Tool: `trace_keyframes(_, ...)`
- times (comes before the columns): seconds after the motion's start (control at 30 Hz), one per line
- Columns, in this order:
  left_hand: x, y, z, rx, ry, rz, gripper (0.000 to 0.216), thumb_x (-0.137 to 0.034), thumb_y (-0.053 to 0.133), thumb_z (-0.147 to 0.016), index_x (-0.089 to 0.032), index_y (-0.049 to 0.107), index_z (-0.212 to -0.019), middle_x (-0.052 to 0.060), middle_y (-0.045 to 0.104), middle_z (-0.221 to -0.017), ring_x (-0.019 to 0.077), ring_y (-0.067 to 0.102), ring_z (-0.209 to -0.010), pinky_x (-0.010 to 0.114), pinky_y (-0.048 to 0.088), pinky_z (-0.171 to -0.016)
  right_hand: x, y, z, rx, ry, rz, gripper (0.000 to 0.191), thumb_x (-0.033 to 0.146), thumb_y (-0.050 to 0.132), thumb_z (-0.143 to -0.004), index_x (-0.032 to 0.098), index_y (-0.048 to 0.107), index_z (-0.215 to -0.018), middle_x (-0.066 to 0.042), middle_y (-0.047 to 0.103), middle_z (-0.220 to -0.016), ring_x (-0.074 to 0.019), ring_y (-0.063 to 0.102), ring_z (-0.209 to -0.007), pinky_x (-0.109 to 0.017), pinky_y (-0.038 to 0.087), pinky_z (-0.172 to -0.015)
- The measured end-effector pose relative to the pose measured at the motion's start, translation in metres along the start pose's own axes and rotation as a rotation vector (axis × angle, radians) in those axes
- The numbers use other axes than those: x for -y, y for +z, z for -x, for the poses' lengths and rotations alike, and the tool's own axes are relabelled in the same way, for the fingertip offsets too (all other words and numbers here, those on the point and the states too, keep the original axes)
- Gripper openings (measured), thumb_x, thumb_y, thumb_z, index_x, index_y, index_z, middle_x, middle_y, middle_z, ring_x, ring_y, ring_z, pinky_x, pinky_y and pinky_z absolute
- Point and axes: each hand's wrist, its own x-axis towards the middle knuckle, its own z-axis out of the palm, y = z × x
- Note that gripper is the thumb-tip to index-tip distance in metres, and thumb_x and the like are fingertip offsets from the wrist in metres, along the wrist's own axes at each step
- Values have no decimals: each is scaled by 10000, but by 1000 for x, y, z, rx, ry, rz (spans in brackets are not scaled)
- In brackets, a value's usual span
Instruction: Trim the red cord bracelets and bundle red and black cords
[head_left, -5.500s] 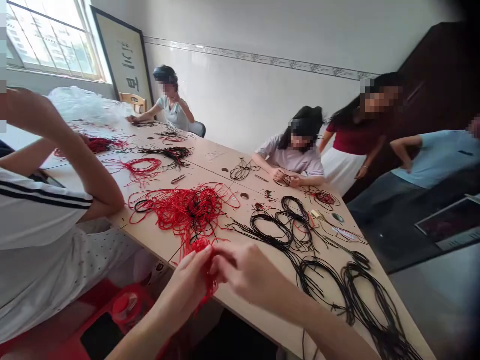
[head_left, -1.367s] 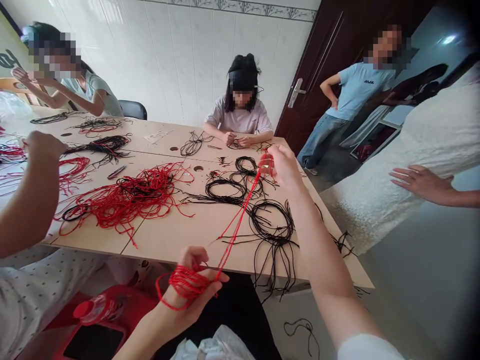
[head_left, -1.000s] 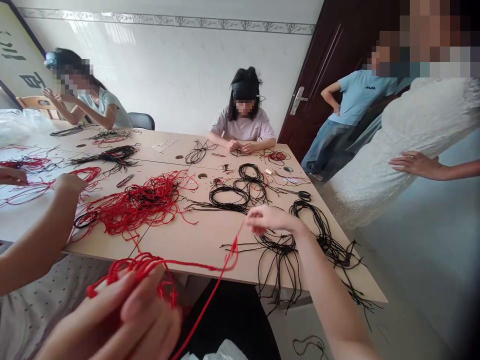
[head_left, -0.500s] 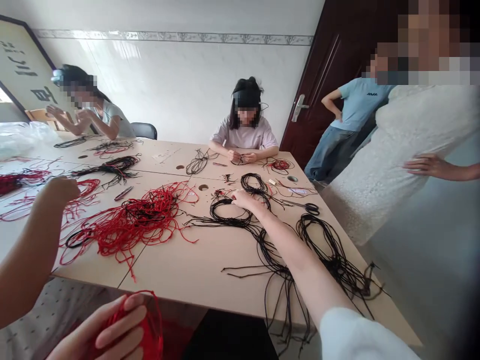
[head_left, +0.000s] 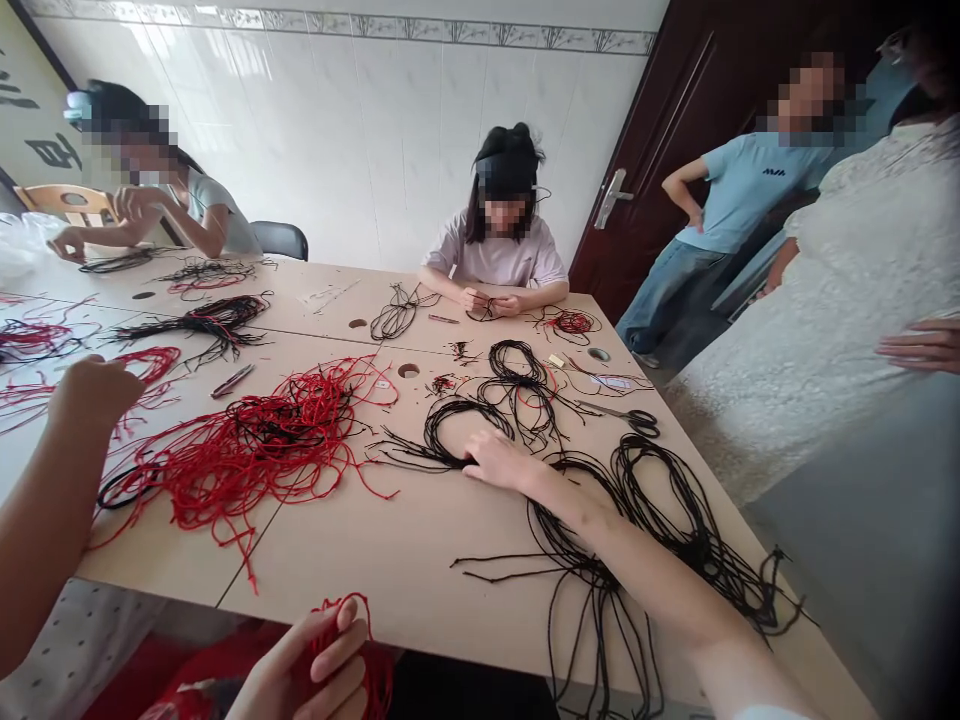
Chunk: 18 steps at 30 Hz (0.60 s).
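At the bottom, my left hand (head_left: 330, 660) is closed around a bundle of red cords (head_left: 381, 675), just off the table's front edge. My right hand (head_left: 495, 460) reaches across the table to a coil of black cords (head_left: 442, 430). Its fingers are curled down on the near side of the coil, closed on the cords; the fingertips are partly hidden. Under and beside my right forearm lie more black cords (head_left: 592, 570), their ends hanging over the front edge. A large tangle of red cords (head_left: 225, 465) with some black ones lies left of my right hand.
Scissors (head_left: 630, 415), a tape roll (head_left: 598, 354) and another black cord bundle (head_left: 675, 500) lie on the right. Tweezers (head_left: 232, 380) lie beyond the red tangle. A co-worker's arm (head_left: 45, 490) reaches in from the left. Two people work across the table (head_left: 337, 570); others stand at right.
My right hand has moved from the far right side of the black coil to its near side. My left hand, still holding the red cords, has shifted right in view as the camera turned.
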Motion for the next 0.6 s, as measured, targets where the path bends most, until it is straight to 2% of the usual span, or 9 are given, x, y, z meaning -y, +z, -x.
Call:
trace_keyframes(0.13, 3, 4, -10, 26, -39, 4, 254, -249, 783, -734, -124, 600, -611, -95, 325, -502, -11, 140, -361, 200, 175, -387, 27, 18, 31, 3, -89, -36, 239, 312, 633, -899, 128, 660, -1050, -116, 668, -1063, -253, 603, -1060, -439, 447, -959)
trace_keyframes(0.27, 5, 1, -10, 27, -41, 41, 226, -254, 807, -706, -117, 635, -656, -97, 345, -522, -18, 146, -366, 191, 168, -385, 35, 13, 46, 0, -135, -78, 283, 334, 637, -896, 175, 649, -1130, -102, 664, -1084, -234, 586, -1088, -384, 406, -1015)
trace_keyframes(0.33, 5, 1, -9, 16, -32, 43, 220, -243, 801, -709, -112, 635, -651, -94, 354, -529, -15, 163, -374, 187, 193, -389, 26, 3, 36, -39, -55, -79, 367, 376, 596, -922, 145, 602, -1207, -140, 619, -1182, -251, 543, -1161, -395, 392, -1037)
trace_keyframes(0.4, 5, 2, -7, 5, -21, 49, 215, -231, 797, -709, -105, 634, -647, -92, 359, -531, -11, 177, -380, 184, 213, -390, 12, -6, 17, -54, 51, -67, 421, 401, 607, -911, 99, 583, -1205, -176, 578, -1231, -282, 516, -1195, -439, 408, -1025)
trace_keyframes(0.5, 4, 6, -4, 7, -5, 66, 202, -219, 799, -701, -100, 644, -651, -91, 369, -524, -8, 189, -381, 181, 223, -385, -2, -14, -14, 41, 115, -72, 318, 375, 629, -902, 132, 619, -1107, -111, 611, -1178, -247, 583, -1091, -449, 487, -931)
trace_keyframes(0.6, 4, 10, -2, 23, 27, 67, 177, -208, 791, -700, -97, 659, -663, -86, 385, -517, -6, 210, -377, 178, 239, -385, -4, -14, -35, 161, 125, -109, 242, 335, 589, -937, 146, 627, -1083, -75, 644, -1095, -190, 637, -938, -389, 544, -825)
